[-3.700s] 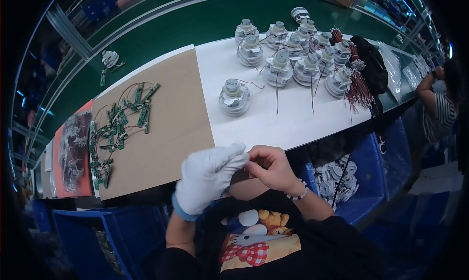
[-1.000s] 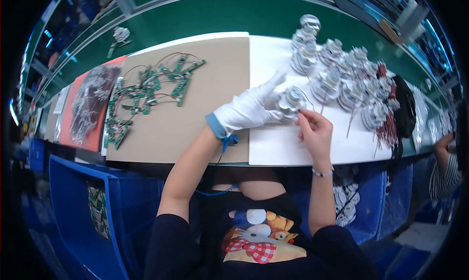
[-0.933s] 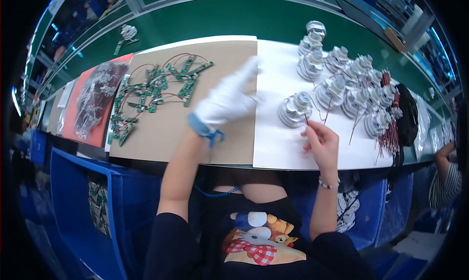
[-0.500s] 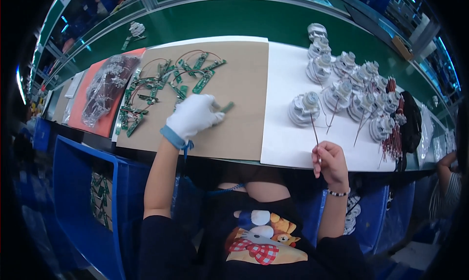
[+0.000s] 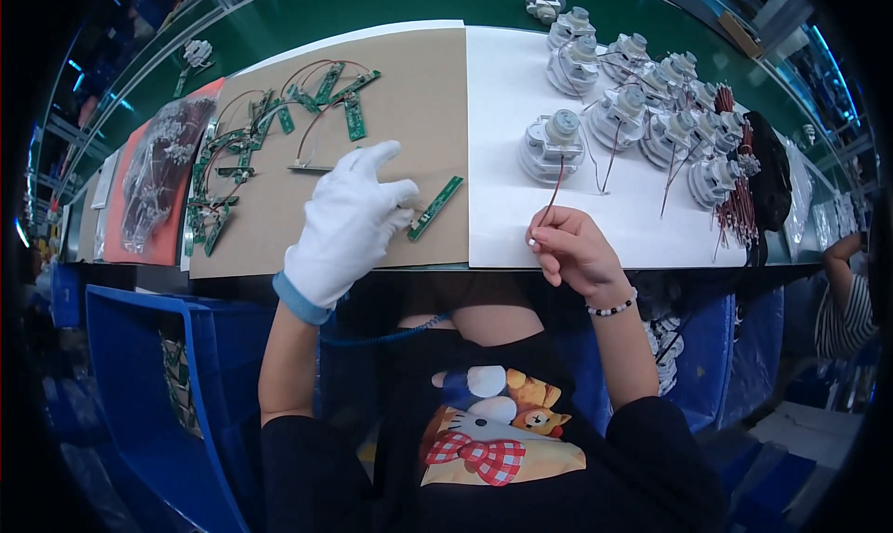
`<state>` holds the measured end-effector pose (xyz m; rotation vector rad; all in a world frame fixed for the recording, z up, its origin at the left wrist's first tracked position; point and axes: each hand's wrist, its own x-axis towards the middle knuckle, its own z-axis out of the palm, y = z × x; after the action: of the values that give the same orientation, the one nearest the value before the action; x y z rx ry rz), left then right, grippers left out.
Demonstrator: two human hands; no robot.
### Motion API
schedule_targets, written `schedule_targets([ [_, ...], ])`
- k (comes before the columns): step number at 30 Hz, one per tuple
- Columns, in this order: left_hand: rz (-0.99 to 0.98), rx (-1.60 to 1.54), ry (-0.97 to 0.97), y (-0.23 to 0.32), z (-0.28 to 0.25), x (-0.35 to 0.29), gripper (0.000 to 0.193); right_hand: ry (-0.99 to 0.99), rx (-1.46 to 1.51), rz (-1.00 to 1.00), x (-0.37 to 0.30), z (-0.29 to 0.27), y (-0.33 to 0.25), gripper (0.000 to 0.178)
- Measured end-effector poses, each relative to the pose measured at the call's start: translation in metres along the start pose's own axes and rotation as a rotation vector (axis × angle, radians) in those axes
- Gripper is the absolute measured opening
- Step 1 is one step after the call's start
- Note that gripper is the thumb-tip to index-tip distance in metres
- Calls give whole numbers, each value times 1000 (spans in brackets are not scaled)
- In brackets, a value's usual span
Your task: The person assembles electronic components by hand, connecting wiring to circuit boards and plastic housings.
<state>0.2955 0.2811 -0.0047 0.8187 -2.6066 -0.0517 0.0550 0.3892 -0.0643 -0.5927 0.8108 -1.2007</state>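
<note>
The right hand (image 5: 579,246)'s grip pinches the wire (image 5: 556,191) near its plug (image 5: 532,242); keep the wire slack. The left hand (image 5: 346,221)'s grip is half open beside the board (image 5: 435,208); contact is unclear.

Single head-worn fisheye view, upright, facing down and forward, fairly near the work surface (image 5: 409,96)

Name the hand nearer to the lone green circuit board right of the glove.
Left. The gloved left hand is immediately left of the green circuit board; the right hand is farther off, to its right, holding a thin wire.
</note>
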Motion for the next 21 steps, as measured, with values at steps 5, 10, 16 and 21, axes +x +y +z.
schedule_targets([
  [5,-88,-9,-214,-12,9,0,15,-14,-24,19,5,1,0,11],
  [10,-421,88,-170,-11,13,19,34,-9,-23,17,8,1,2,11],
  [16,-527,-200,-93,-45,-42,49,43,-4,-20,10,7,0,2,11],
  [21,-136,-285,-144,-19,-24,10,11,19,-39,-15,5,2,3,11],
])
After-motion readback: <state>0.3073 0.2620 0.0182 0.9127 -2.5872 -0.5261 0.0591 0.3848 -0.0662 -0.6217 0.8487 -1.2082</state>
